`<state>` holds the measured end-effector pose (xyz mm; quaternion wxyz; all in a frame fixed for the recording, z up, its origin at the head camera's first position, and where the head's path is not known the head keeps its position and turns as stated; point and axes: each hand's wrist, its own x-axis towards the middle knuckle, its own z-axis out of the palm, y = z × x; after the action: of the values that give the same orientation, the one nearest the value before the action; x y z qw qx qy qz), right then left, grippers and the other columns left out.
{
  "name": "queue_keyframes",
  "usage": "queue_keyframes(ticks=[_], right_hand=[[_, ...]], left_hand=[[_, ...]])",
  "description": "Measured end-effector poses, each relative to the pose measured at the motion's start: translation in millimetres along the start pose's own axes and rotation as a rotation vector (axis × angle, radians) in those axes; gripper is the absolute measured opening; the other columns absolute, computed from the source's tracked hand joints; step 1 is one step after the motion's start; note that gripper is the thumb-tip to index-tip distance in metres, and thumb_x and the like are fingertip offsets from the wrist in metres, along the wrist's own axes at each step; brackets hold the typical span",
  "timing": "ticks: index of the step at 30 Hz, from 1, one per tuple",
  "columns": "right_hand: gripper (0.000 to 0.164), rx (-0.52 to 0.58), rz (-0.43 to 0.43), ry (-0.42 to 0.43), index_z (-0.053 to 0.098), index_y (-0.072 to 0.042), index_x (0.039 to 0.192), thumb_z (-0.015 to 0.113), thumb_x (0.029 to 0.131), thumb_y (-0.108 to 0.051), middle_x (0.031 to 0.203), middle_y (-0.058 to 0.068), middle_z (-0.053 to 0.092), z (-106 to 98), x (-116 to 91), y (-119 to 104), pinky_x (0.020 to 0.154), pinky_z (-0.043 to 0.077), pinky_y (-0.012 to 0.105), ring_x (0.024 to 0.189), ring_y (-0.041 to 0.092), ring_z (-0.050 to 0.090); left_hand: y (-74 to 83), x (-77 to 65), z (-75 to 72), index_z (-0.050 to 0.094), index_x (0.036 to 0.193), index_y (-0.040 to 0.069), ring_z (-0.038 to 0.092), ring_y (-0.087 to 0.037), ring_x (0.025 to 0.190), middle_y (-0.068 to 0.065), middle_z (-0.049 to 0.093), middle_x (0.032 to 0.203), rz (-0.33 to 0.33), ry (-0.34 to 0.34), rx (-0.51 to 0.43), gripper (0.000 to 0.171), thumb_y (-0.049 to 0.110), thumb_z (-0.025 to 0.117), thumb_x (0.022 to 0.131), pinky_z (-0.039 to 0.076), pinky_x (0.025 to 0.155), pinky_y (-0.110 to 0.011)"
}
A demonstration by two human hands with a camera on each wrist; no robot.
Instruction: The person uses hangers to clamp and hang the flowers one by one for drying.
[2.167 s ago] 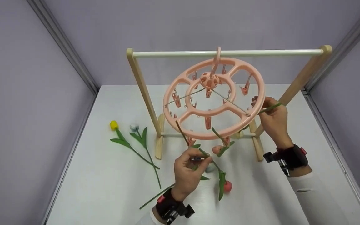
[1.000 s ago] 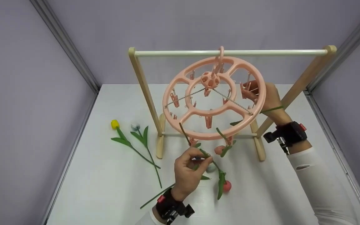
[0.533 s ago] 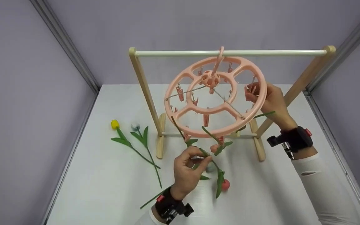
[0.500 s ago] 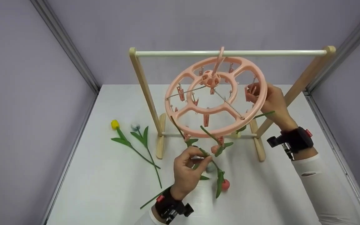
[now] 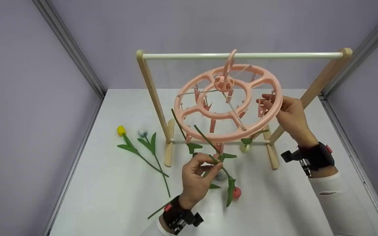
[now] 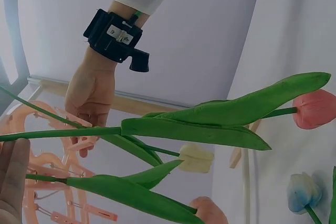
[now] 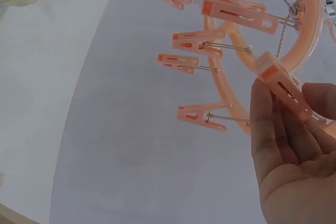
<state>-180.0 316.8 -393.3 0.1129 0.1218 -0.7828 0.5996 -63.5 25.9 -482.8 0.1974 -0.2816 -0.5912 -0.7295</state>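
The hanger [image 5: 224,84] is smooth plastic, the posts [image 5: 154,96] matt wood.

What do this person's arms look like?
White fabric sleeves, the right one with a slit near the cuff. Wide black wristbands, each with a small red tag and a boxy black camera; the left wrist view shows a white patch on the right unit. Left grip and right grip: no gloves.

At least seven tulips [image 5: 236,193], two hands [image 5: 195,182]; one round hanger [image 5: 224,84], at least eight clips [image 5: 212,126]; one rack [image 5: 189,56]
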Motion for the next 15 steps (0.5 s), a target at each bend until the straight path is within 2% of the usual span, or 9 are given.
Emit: queue_keyframes(ticks=[3, 9, 15], right_hand=[[0.029, 0.029, -0.003, -0.010, 0.071, 0.011, 0.124, 0.068, 0.104, -0.010, 0.116, -0.003, 0.080, 0.7, -4.9, 0.1, 0.093, 0.061, 0.017, 0.109, 0.006, 0.077], [0.021, 0.055, -0.024, -0.017, 0.073, 0.009, 0.118, 0.068, 0.101, -0.002, 0.107, 0.005, 0.082, 2.2, -14.9, 1.1, 0.091, 0.062, 0.018, 0.104, 0.010, 0.078], [0.022, 0.012, -0.015, -0.021, 0.073, 0.008, 0.120, 0.066, 0.103, -0.003, 0.107, -0.006, 0.083, 5.8, -26.0, -0.6, 0.098, 0.060, 0.018, 0.107, 0.006, 0.077]], left_hand=[[-0.4, 0.3, -0.3, 0.067, 0.102, -0.004, 0.077, -0.021, 0.101, -0.024, 0.067, 0.095, 0.008, -0.001, -0.001, 0.019, -0.015, 0.075, 0.088, 0.068, 0.075, -0.031], [-0.7, 1.5, -0.7, 0.066, 0.101, -0.005, 0.075, -0.012, 0.090, -0.024, 0.066, 0.092, 0.028, -0.006, -0.015, 0.013, -0.010, 0.074, 0.092, 0.068, 0.073, -0.031], [2.5, 3.4, -1.3, 0.067, 0.100, -0.004, 0.074, -0.014, 0.089, -0.025, 0.065, 0.091, 0.026, -0.008, -0.018, 0.012, -0.009, 0.075, 0.092, 0.068, 0.073, -0.030]])
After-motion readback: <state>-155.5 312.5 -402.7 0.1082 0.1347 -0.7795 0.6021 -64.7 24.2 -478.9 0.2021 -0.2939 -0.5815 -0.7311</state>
